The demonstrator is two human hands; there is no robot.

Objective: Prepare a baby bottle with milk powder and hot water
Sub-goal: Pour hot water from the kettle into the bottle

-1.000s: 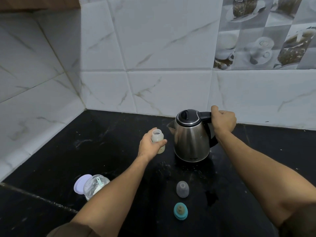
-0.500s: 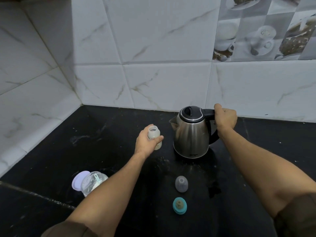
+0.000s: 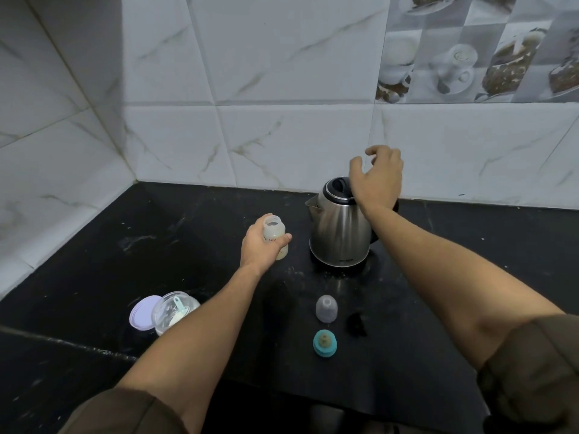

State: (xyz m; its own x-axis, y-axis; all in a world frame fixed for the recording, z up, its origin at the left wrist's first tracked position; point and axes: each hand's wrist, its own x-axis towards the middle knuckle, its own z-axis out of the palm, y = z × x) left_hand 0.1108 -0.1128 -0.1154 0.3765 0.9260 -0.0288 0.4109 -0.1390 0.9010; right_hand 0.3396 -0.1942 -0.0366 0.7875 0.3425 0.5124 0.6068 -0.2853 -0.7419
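1. Steel kettle (image 3: 340, 233) is no longer gripped. Half a second ago the right hand (image 3: 376, 180) was curled round its black handle; now it has lifted off and hangs above the lid and handle, holding nothing, its fingers (image 3: 376, 150) apart and loosely bent.
2. The kettle stands upright where it stood before, with its lid closed and its spout toward the left hand (image 3: 261, 245).
3. The left hand grips the baby bottle (image 3: 272, 228) as it did earlier. The thumb (image 3: 283, 239) crosses the front and the other fingers wrap round the far side.
4. The bottle is upright, just left of the kettle and apart from it. Its open mouth shows above the fingers and a pale fill shows near its base. Whether the base touches the worktop (image 3: 188, 233) I cannot tell.
5. Nearer the person, on the black worktop, a clear cap (image 3: 326, 308) stands just beyond a teal teat ring (image 3: 325, 343).
6. To the left, a clear powder jar (image 3: 175, 311) holding a scoop sits beside its lilac lid (image 3: 142, 316), partly hidden by the left forearm.
7. White marbled tiles (image 3: 282, 73) line the corner walls, and printed cup tiles (image 3: 470, 57) show at the upper right.
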